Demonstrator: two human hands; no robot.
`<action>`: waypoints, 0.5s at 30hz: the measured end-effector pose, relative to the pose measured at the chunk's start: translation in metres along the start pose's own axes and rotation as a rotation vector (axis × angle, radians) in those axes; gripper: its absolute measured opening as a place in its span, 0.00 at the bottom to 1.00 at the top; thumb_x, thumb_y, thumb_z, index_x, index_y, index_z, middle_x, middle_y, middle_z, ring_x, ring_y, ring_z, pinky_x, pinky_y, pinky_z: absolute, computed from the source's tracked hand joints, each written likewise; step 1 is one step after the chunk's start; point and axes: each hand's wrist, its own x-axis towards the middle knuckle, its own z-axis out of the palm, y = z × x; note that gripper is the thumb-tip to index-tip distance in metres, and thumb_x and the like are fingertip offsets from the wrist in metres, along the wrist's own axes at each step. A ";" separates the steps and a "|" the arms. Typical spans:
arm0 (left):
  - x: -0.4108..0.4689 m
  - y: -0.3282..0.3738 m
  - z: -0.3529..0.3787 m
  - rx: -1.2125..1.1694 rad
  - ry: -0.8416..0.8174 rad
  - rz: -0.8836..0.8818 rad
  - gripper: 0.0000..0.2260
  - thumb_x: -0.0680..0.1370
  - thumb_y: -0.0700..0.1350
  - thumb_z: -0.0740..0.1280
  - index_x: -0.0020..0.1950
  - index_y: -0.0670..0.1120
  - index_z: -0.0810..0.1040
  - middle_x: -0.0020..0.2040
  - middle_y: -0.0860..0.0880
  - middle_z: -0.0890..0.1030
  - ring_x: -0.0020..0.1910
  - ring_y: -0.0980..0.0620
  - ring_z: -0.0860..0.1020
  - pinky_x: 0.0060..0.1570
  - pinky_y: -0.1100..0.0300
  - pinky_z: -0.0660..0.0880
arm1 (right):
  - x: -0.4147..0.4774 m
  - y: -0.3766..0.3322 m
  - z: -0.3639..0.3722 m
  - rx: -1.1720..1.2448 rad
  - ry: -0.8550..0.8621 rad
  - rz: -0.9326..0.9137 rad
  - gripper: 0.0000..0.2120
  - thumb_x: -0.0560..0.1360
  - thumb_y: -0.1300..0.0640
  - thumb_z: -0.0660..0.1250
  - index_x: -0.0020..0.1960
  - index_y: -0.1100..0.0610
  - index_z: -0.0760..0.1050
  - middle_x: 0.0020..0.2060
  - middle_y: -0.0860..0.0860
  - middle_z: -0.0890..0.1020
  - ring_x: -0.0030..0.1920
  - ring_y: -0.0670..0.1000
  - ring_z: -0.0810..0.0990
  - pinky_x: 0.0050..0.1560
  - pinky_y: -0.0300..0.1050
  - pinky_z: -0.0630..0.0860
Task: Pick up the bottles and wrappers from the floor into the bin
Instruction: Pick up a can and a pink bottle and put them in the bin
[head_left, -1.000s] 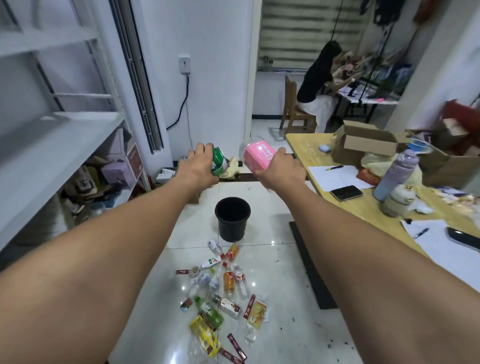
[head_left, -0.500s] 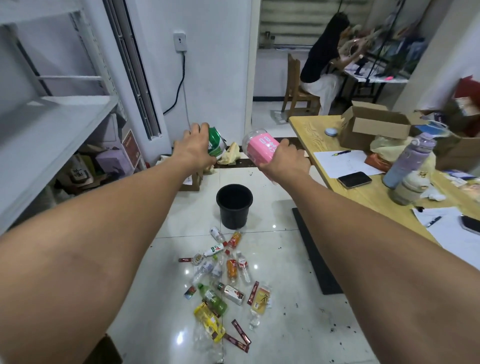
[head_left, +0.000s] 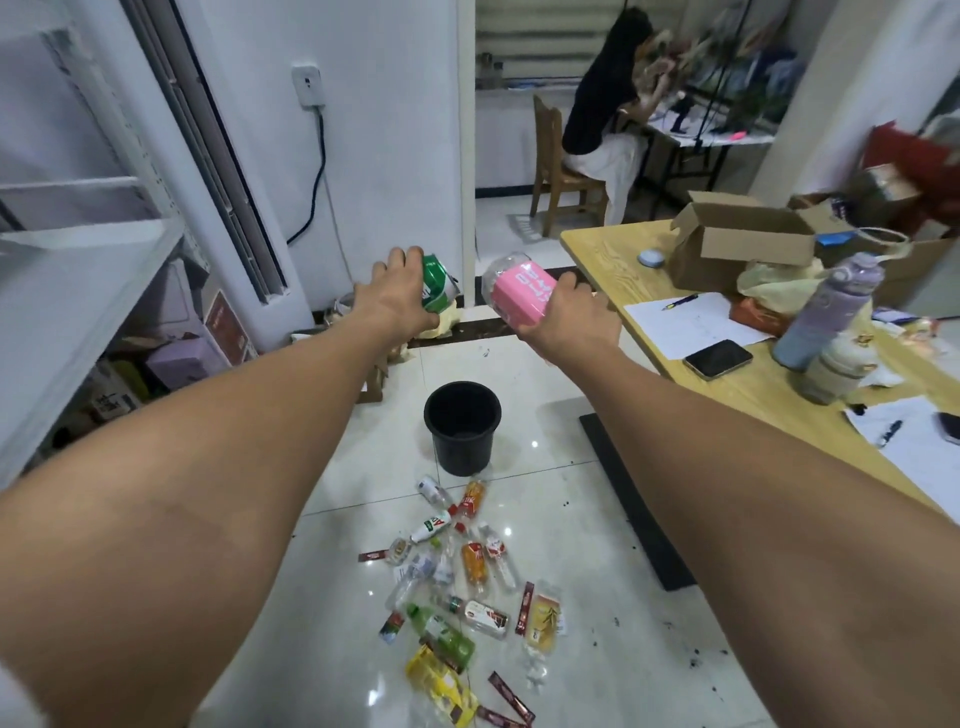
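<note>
Bin (head_left: 462, 415): black, mouth open, on the floor at centre frame, lower in the picture than both my hands.
Pink bottle (head_left: 521, 300): in my right hand (head_left: 569, 322), fingers wrapped round it, long axis tilted toward upper left.
Green bottle (head_left: 435, 287): in my left hand (head_left: 397, 299), fingers curled over it.
Nearer hand: about even, I judge.
Remaining litter (head_left: 457, 587): on the floor in lower centre frame, just this side of the bin.

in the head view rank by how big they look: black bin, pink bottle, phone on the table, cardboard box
1. cardboard box
2. black bin
3. pink bottle, held up in the right hand and so nearer the camera; its true size against the bin is unsure
4. phone
</note>
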 end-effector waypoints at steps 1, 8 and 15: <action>0.004 -0.002 0.002 0.012 -0.002 0.004 0.33 0.70 0.46 0.72 0.70 0.44 0.59 0.64 0.42 0.66 0.62 0.41 0.68 0.57 0.43 0.69 | 0.003 -0.001 0.002 -0.004 -0.004 0.002 0.35 0.70 0.42 0.70 0.67 0.60 0.62 0.62 0.58 0.72 0.63 0.59 0.70 0.53 0.49 0.71; 0.028 -0.013 0.018 0.005 -0.031 0.001 0.32 0.70 0.47 0.72 0.69 0.43 0.60 0.63 0.41 0.67 0.62 0.41 0.68 0.57 0.43 0.69 | 0.029 -0.007 0.012 -0.013 -0.023 0.006 0.35 0.71 0.42 0.70 0.67 0.60 0.62 0.62 0.58 0.72 0.64 0.58 0.70 0.54 0.50 0.72; 0.064 -0.014 0.029 0.009 -0.035 -0.026 0.33 0.70 0.46 0.73 0.69 0.43 0.60 0.64 0.41 0.67 0.62 0.41 0.68 0.56 0.44 0.70 | 0.071 -0.019 0.026 0.015 -0.047 -0.040 0.36 0.70 0.42 0.71 0.68 0.60 0.61 0.62 0.58 0.72 0.64 0.58 0.70 0.54 0.51 0.72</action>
